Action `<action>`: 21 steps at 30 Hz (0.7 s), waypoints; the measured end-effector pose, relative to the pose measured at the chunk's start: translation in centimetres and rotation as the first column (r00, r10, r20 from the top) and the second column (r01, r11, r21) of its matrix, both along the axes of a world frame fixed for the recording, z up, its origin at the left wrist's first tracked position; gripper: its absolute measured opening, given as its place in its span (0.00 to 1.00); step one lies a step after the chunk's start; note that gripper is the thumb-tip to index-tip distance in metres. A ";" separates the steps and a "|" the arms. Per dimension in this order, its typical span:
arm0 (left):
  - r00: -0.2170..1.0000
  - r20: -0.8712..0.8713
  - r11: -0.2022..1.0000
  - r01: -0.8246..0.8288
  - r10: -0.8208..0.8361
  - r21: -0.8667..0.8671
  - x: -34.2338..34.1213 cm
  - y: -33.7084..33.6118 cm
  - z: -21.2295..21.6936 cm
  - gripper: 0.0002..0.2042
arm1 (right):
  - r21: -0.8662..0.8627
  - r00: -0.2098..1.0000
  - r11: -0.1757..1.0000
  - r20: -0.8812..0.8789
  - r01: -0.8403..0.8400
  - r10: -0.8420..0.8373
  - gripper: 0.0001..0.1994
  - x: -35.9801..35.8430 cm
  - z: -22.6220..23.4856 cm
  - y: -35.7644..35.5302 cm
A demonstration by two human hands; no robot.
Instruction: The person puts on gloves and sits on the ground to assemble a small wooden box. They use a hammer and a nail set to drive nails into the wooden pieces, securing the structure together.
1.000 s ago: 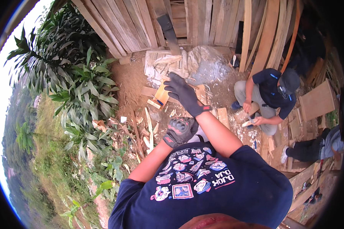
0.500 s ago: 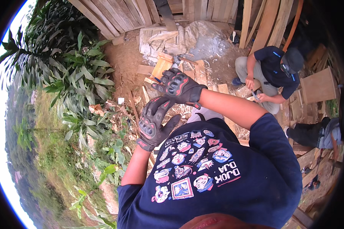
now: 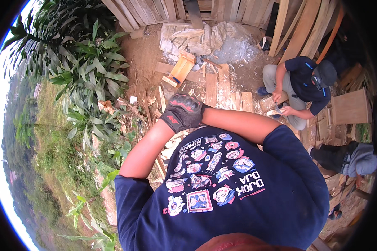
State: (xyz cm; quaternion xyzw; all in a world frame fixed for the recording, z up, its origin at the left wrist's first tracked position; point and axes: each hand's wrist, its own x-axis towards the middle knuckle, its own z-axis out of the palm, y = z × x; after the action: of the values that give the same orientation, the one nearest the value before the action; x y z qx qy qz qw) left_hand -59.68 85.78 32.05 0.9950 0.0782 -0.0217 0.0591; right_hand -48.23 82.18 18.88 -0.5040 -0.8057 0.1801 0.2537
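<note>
Both my hands are together just beyond my chest, in black work gloves with red trim. My left hand (image 3: 182, 112) is folded over my right one, its hard knuckle guard facing up and its fingers bent down out of sight. It appears closed around the right glove near the wrist. My right hand (image 3: 202, 113) is mostly hidden behind it; only the edge of its dark cuff shows at the end of the bare forearm, so its fingers cannot be made out. On the ground ahead lies a small wooden assembly (image 3: 183, 69) with a blue-handled tool (image 3: 176, 80) on its near end.
A hammer (image 3: 210, 62) lies beside the assembly, near loose boards (image 3: 223, 85) and shavings. At the right a crouching co-worker (image 3: 299, 83) holds a knife-like tool and a wood piece (image 3: 276, 111). Another person (image 3: 343, 159) is farther right. Leafy plants (image 3: 100, 67) border the left; sacks (image 3: 184, 42) lie ahead.
My hands drew nearer to my body. The left hand moved from beside the right one to over it and closed, hiding it. The co-worker's hands shifted slightly.
</note>
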 end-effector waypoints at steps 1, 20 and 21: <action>0.998 -0.017 0.998 0.054 -0.053 0.028 0.1 0.0 0.2 0.16 | -0.005 1.000 1.000 -0.018 -0.001 0.001 0.27 0.0 -0.2 -0.1; 0.775 0.273 0.591 -0.156 0.570 -0.791 -8.1 -2.2 1.6 0.21 | -0.135 0.926 0.991 0.376 0.006 0.046 0.17 3.3 2.9 1.1; 0.785 0.324 0.682 -0.164 0.528 -0.713 -7.8 -2.5 1.7 0.23 | -0.141 0.879 0.989 0.476 0.037 0.035 0.17 3.7 3.4 1.2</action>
State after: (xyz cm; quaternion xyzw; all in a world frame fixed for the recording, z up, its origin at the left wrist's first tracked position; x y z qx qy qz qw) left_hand -67.48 83.29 33.75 0.8442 0.2416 0.2260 0.4218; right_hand -44.56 83.33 22.24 -0.5503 -0.8278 0.1086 0.0100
